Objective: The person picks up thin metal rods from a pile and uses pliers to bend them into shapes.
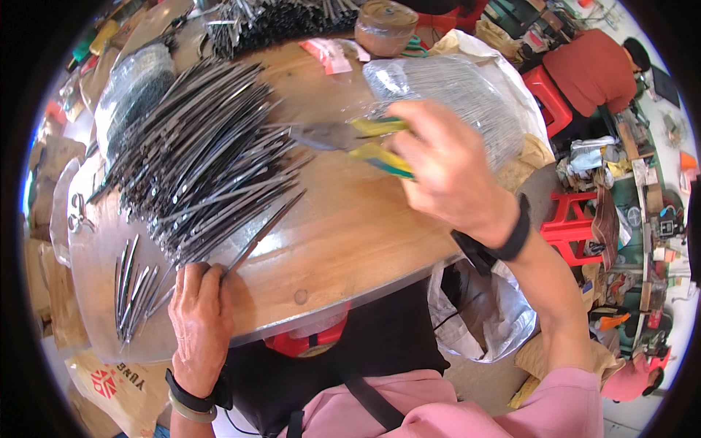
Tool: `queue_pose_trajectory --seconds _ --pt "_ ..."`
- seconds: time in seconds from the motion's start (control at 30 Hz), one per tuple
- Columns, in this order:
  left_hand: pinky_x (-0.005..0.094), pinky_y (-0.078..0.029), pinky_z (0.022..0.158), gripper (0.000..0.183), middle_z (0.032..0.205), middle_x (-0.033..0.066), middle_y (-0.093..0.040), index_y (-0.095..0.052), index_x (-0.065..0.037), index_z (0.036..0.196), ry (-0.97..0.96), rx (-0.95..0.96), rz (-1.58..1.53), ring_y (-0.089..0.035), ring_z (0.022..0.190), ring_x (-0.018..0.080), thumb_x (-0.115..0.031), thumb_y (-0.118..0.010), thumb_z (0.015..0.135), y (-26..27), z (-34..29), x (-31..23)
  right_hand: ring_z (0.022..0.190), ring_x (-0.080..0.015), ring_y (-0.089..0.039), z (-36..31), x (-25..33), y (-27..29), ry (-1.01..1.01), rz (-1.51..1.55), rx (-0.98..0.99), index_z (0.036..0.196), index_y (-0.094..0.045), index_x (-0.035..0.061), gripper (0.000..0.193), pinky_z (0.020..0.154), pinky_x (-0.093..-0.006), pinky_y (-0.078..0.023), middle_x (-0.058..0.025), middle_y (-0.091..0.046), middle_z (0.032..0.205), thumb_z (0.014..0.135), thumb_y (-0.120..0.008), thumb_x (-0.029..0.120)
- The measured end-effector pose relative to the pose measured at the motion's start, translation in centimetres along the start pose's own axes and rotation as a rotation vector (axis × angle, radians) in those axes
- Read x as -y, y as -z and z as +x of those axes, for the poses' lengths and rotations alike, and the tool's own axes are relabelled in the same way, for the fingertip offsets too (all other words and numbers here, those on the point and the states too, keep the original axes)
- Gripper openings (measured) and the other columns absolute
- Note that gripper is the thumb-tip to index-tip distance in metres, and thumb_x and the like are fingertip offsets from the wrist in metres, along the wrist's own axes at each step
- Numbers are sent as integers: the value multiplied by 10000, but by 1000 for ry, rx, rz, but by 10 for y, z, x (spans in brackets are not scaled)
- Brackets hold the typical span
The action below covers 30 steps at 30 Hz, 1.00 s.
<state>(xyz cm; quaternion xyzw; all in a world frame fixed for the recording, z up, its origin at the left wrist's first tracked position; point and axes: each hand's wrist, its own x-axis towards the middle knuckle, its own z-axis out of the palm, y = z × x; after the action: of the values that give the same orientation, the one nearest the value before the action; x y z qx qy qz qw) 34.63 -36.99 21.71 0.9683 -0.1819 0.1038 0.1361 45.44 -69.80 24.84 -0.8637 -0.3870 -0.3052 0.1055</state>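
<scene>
My right hand (pixel 445 164) is closed round the yellow-and-green handles of a pair of pliers (pixel 325 136), held over the table. The metal jaws point left, toward a large heap of thin dark metal strips (pixel 208 142). Motion blurs the pliers and my fingers slightly. At the heap's near end, my left hand (pixel 201 314) has its fingers pressed together on one dark strip (pixel 264 230), which slants up to the right. My fingertips partly hide its lower end. Beside that hand, a small separate group of strips (pixel 135 296) lies at the table's left.
Scissors (pixel 79 213) rest at the left edge. Plastic-wrapped bundles stand at far left (pixel 139 87) and far right (pixel 453 95). A brown tape roll (pixel 385 28) sits at the back. A white bag (pixel 482 314) hangs below the table (pixel 343 255). Red stools (pixel 573 226) and a person in red (pixel 593 71) are to the right.
</scene>
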Motion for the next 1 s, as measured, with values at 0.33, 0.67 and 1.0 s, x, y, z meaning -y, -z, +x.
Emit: queue_pose_trajectory --seconds 0.33,0.67,1.0 --pt "293 -384 470 185 776 83 -600 -594 13 1090 563 67 -782 -520 521 200 4 -570 907 9 -40 -14 885 -254 -657 -25 19 72 -333 -120 5 926 -653 -61 189 788 -309 -512 -149 -636 1088 753 -729 -42" --pt "315 -479 461 647 825 190 -641 -462 11 1382 965 169 -2386 -606 551 247 -51 -730 796 1 -65 -78 815 -186 -494 -83 102 84 -1094 1225 -219 907 -608 -20 254 704 -308 -393 -157 -502 1141 857 -715 205" --pt "285 -528 586 194 805 162 -684 -638 74 1000 962 226 -1938 -641 627 194 65 -706 818 -8 -72 -75 797 -182 -519 -78 100 73 -894 1204 36 906 -658 -8 240 708 -323 -438 -143 -506 1036 828 -753 197"
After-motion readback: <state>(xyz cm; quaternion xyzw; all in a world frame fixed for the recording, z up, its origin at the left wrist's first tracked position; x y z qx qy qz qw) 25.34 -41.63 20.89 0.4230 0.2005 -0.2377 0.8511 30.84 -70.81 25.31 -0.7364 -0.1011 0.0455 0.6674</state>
